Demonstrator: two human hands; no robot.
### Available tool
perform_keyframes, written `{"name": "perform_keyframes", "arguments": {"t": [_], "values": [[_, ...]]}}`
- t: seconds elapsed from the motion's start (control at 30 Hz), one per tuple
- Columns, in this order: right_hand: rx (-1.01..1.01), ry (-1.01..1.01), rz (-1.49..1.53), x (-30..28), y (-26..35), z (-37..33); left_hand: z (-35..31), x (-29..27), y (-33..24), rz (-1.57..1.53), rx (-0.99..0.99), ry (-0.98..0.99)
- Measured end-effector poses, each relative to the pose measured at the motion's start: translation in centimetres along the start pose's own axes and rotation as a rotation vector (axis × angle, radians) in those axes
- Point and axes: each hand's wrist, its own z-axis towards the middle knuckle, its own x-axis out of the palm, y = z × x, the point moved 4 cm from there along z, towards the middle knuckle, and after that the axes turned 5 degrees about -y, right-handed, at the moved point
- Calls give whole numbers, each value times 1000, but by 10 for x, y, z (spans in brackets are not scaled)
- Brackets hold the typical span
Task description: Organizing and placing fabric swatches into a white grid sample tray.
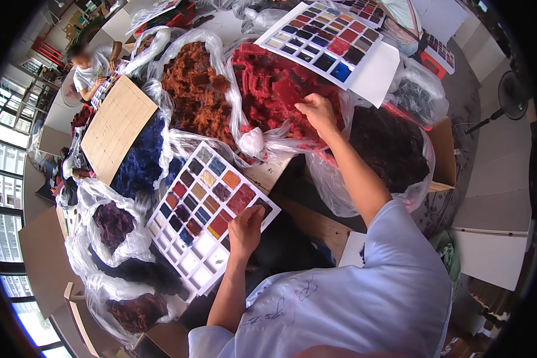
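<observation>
My left hand (245, 231) is closed at the right edge of a white grid tray (204, 262), its fingertips beside a dark swatch near the corner. The tray lies tilted. Many of its compartments hold coloured fuzzy swatches; several in its lower part show bare white. My right hand (317, 113) reaches forward over an open plastic bag of loose red fibre (259, 74). Its thumb and fingers are pinched at the red fibre; how much lies between the fingertips is hard to see.
Bags of rust-brown fibre (194, 89), dark brown fibre (388, 149), blue fibre (140, 161) and purple fibre (113, 225) crowd around. A second swatch tray (307, 39) rests at the back. A wooden board (118, 128) leans on the left. Another person (92, 71) sits far left; a fan (512, 95) stands right.
</observation>
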Motion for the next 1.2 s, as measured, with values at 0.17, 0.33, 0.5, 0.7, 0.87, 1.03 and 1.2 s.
{"name": "perform_keyframes", "arguments": {"t": [0.17, 0.33, 0.5, 0.7, 0.87, 1.03, 1.2], "values": [[251, 237, 366, -46, -9, -62, 76, 65, -18, -201, 75, 93], [270, 415, 462, -48, -9, -92, 145, 119, -68, -753, -125, 248], [311, 467, 447, -20, 3, -86, 185, 136, -66, -1056, -125, 232], [400, -95, 609, -44, -27, -62, 195, 121, -68, -887, -72, 14], [317, -274, 320, -134, -53, -50, 134, 64, -48, -984, -303, 307], [208, 9, -711, -203, -77, -31, 50, 165, -21, 614, 506, 524], [128, 136, -867, -197, -90, -26, 5, 195, 3, 220, 618, 441]]}}
